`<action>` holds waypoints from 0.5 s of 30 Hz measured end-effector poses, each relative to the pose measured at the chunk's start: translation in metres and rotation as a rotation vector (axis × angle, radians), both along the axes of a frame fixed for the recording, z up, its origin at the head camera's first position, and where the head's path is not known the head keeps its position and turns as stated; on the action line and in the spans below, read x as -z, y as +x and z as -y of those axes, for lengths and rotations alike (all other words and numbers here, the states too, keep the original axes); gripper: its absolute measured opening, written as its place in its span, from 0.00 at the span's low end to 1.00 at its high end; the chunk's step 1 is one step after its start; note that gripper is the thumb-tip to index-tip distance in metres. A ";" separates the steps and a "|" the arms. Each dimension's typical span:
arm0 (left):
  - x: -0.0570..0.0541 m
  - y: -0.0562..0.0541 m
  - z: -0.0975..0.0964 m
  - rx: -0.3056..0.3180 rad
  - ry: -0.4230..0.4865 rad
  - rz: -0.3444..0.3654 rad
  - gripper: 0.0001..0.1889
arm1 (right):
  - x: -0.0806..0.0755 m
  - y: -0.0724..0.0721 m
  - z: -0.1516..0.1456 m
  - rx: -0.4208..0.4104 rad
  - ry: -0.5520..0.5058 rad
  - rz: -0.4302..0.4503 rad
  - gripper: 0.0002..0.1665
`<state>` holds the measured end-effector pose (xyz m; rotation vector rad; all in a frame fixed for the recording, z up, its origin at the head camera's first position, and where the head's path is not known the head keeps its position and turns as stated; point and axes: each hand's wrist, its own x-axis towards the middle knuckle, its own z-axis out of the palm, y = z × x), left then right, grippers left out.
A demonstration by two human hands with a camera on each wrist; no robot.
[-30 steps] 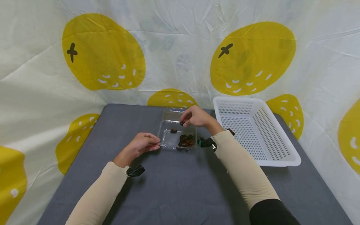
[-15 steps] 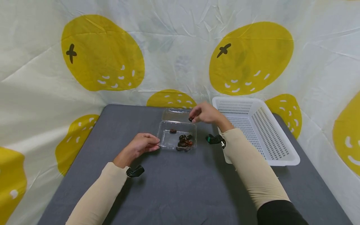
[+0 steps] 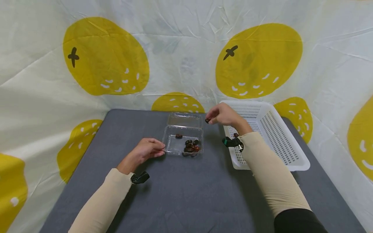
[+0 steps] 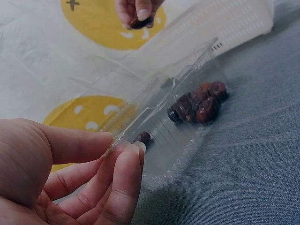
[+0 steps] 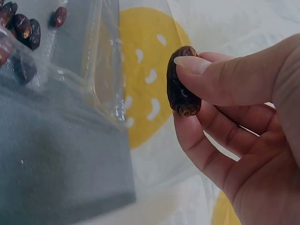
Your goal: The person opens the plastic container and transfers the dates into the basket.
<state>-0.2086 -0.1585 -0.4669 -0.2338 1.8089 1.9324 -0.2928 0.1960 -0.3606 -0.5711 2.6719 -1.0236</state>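
My right hand (image 3: 223,115) pinches a dark brown date (image 5: 182,84) between thumb and fingers, in the air between the clear box and the white basket. The wrinkled date shows its stem end in the right wrist view. My left hand (image 3: 148,150) pinches the left rim of the clear plastic box (image 3: 172,145), thumb on one side and fingertips on the other in the left wrist view. Several dates (image 3: 191,148) lie heaped in the box's front right corner. A single date (image 3: 179,136) lies apart near its back left.
A white perforated basket (image 3: 276,142) stands at the right on the grey-covered table (image 3: 180,194). Something dark reddish (image 3: 236,134) shows in it beside my right wrist. The box's hinged lid (image 3: 185,120) lies folded back. A curtain with yellow shapes (image 3: 180,58) hangs behind.
My right hand, still pinching the date, has moved right from above the box to the basket's left side. The left hand has stayed at the box's rim.
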 end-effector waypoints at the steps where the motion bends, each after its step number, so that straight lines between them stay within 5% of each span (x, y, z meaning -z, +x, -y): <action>1: 0.000 0.000 0.000 -0.001 0.001 0.001 0.06 | -0.001 0.000 -0.002 0.004 0.000 0.002 0.10; 15: 0.000 0.000 0.000 -0.001 0.000 0.004 0.04 | -0.009 0.004 -0.038 0.092 0.024 0.006 0.11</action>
